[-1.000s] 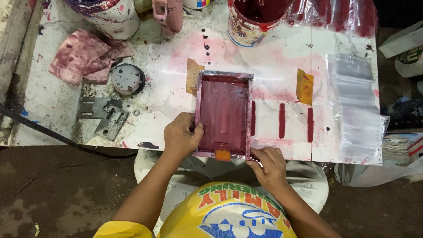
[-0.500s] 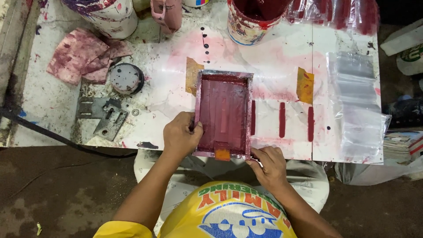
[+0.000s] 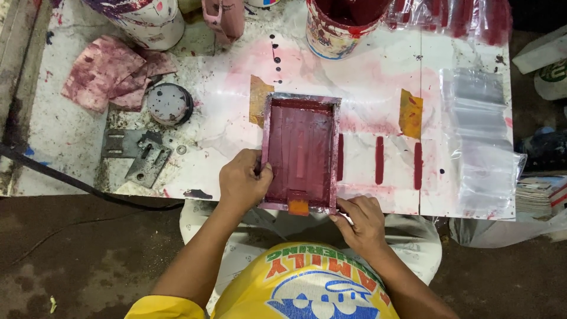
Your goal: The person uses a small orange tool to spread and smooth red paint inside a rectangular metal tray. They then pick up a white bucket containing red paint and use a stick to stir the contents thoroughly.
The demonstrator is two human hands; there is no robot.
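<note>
A white worktable (image 3: 71, 159), stained pink and dark red, fills the upper part of the head view above a dark, dirty floor; the person sits at its six o'clock edge in a yellow printed shirt. At the table's centre lies a small rectangular printing screen with a metal frame and red-inked mesh (image 3: 301, 153), flat on the surface, an orange tab at its near end. The left hand (image 3: 243, 180) is closed on the frame's nine o'clock side, thumb over the rim, fingers curled against the edge; the right hand (image 3: 361, 221) sits at the frame's five o'clock corner, fingertips touching that corner, though whether it truly pinches anything I cannot tell.

As for progress, I judge printing to be under way: three dark red printed bars (image 3: 379, 159) already lie just at three o'clock of the screen, the nearest touching the frame, and the screen is down over the next spot; lifting it and whatever follows seem left.

Counted: one screen; three bars; two pieces of orange tape (image 3: 411, 113), one at eleven o'clock of the screen and one at two o'clock; one open red paint pot (image 3: 339, 23) at twelve o'clock; one stack of clear plastic bags (image 3: 481, 153) at three o'clock; one pile of red-stained rags (image 3: 106, 74), one round grey lid (image 3: 168, 103) and one metal hinge bracket (image 3: 139, 155) towards nine and ten o'clock.
</note>
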